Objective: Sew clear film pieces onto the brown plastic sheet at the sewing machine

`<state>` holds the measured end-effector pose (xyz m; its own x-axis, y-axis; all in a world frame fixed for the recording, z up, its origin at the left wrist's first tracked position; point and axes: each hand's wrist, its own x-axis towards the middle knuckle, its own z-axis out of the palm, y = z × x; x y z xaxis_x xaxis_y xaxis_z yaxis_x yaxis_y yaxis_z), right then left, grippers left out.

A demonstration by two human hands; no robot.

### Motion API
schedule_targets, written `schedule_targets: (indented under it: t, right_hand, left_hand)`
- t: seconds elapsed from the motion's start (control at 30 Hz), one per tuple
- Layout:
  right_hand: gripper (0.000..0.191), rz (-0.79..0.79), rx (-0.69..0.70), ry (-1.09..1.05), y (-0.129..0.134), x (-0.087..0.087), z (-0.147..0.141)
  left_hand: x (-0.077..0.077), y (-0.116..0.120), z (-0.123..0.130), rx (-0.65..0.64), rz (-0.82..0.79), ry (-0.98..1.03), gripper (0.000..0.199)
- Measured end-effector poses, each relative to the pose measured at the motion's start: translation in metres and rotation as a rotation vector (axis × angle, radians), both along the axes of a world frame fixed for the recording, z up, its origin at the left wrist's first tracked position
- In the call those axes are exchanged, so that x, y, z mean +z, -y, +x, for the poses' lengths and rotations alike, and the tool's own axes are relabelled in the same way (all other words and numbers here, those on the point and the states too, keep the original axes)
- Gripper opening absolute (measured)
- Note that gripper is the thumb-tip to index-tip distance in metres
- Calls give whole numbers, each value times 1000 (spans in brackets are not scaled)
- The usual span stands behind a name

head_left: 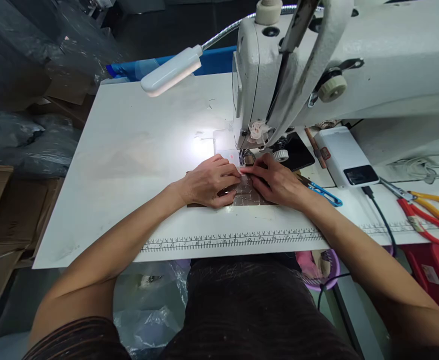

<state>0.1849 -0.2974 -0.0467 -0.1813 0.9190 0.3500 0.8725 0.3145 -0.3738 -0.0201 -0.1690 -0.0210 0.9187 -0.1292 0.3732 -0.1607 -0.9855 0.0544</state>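
Worked just beyond the black-printed ruler scale [227, 241] on the white tabletop [129, 155]. Laid the bare left hand [212, 182], fingers bent, and right hand [279, 182], index extended, over a flat, shiny brown sheet [250, 194] (could not tell pinching from resting). Seemed to need even pressure, fingertips clear of the metal presser foot [242, 157] beyond, under the white sewing machine [247, 75].

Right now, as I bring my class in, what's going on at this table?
Someone's left hand and right hand are on a brown piece of material, at the needle end of a sewing machine. The piece lies on the white table, partly covered by the hands. A small lamp lights the spot. Scissors with red and orange handles lie off to the right.
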Motion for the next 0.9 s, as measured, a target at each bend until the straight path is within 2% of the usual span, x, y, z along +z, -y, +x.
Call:
schedule_targets:
  t: [0.27,0.5,0.73,0.9]
  right_hand:
    - [34,35,63,-37,6,4,-3]
    - [35,50,80,-25,7,6,-5]
    - [37,37,44,0,5,6,-6]
    - [39,-27,11,22,2,7,-9]
  left_hand:
    - [-5,2,-4,94,81,-75,27]
    - [-3,0,-6,121,36,-105,36]
    - [-4,-2,-5,140,27,-121,39]
    - [-2,-9,-5,140,25,-133,42]
